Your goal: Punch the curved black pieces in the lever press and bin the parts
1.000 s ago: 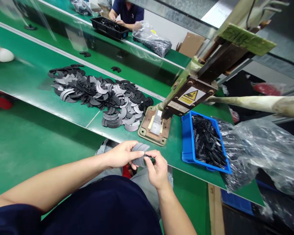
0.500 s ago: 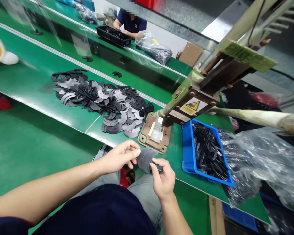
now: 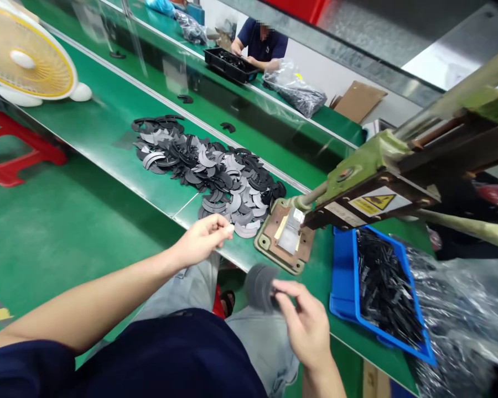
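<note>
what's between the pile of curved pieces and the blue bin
The press's base plate, then a bare strip of green table beside the bin, as the head view shows.

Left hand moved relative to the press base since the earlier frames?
Yes: the left hand has shifted left and forward against the press base, its fingertips now clear of the gray part.

Pile of curved pieces (image 3: 216,166) on worktop (image 3: 91,124), ahead of your left hand (image 3: 207,237) — press (image 3: 286,237) right of pile. Bin (image 3: 346,276) right of press, small parts (image 3: 385,287) inside. Fan (image 3: 29,55) far left — plastic bag (image 3: 465,309) beyond bin, to its right.
</note>
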Action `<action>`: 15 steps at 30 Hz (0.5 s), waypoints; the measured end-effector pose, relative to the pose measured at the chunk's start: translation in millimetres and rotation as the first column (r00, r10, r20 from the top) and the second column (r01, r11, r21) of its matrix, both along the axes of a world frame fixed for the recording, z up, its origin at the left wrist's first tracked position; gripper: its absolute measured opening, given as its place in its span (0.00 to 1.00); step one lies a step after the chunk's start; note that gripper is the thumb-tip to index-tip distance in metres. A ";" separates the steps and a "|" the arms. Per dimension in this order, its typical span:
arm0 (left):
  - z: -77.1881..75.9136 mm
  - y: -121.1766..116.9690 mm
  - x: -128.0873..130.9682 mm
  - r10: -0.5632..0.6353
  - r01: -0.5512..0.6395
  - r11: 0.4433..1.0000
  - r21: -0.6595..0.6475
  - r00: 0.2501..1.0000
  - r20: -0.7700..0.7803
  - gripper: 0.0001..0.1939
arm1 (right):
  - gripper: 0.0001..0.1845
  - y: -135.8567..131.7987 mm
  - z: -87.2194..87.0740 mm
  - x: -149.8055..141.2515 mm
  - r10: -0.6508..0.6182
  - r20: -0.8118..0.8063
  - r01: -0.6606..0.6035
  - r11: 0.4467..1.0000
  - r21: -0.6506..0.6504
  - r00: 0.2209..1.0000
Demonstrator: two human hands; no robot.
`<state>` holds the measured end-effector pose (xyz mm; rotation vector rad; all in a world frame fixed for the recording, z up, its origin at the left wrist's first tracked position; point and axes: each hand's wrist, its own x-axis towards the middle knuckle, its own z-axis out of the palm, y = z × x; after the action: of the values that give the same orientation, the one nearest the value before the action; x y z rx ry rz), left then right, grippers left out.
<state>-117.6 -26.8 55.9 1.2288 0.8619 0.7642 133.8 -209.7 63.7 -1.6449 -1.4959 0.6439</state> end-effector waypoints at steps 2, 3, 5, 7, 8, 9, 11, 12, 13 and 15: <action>-3.6 15.8 -12.0 0.097 -0.095 0.994 0.061 0.995 -0.035 0.20 | 0.10 -1.5 10.9 -4.2 0.149 0.015 -0.149 0.989 -0.017 0.989; -6.6 24.8 -18.8 0.150 -0.145 0.985 0.095 0.987 -0.053 0.20 | 0.10 -2.6 14.7 -3.5 0.142 0.024 -0.142 0.990 -0.016 0.990; -14.8 44.8 -33.1 0.260 -0.244 0.956 0.162 0.962 -0.086 0.21 | 0.10 -5.4 19.7 6.2 0.017 0.048 -0.016 1.000 -0.019 0.999; -25.2 64.9 -47.1 0.359 -0.328 0.919 0.219 0.926 -0.120 0.22 | 0.14 -9.0 24.4 26.8 -0.134 0.081 0.137 0.990 -0.036 0.988; -30.8 74.1 -53.4 0.397 -0.357 0.902 0.242 0.906 -0.144 0.22 | 0.16 -10.7 27.9 40.2 -0.201 0.099 0.207 0.977 -0.047 0.975; -36.5 82.0 -58.9 0.429 -0.379 0.888 0.261 0.886 -0.173 0.23 | 0.19 -12.2 32.6 54.9 -0.268 0.116 0.276 0.960 -0.053 0.956; -47.2 93.4 -66.9 0.481 -0.409 0.864 0.294 0.844 -0.239 0.23 | 0.24 -13.1 45.5 86.1 -0.390 0.139 0.400 0.915 -0.057 0.910; -51.9 96.6 -69.3 0.501 -0.420 0.854 0.308 0.823 -0.268 0.23 | 0.26 -11.8 53.1 101.7 -0.440 0.143 0.452 0.890 -0.058 0.886; -56.1 98.3 -70.6 0.516 -0.426 0.846 0.321 0.806 -0.290 0.23 | 0.28 -8.8 61.0 116.9 -0.484 0.141 0.495 0.867 -0.055 0.864; -62.7 98.0 -70.6 0.525 -0.417 0.839 0.348 0.789 -0.319 0.23 | 0.31 2.9 75.3 145.6 -0.549 0.127 0.556 0.830 -0.030 0.826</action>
<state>-188.1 71.3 -6.8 1.4503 1.4920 1.0749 279.4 -206.8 139.1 -2.0733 -0.9888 0.2774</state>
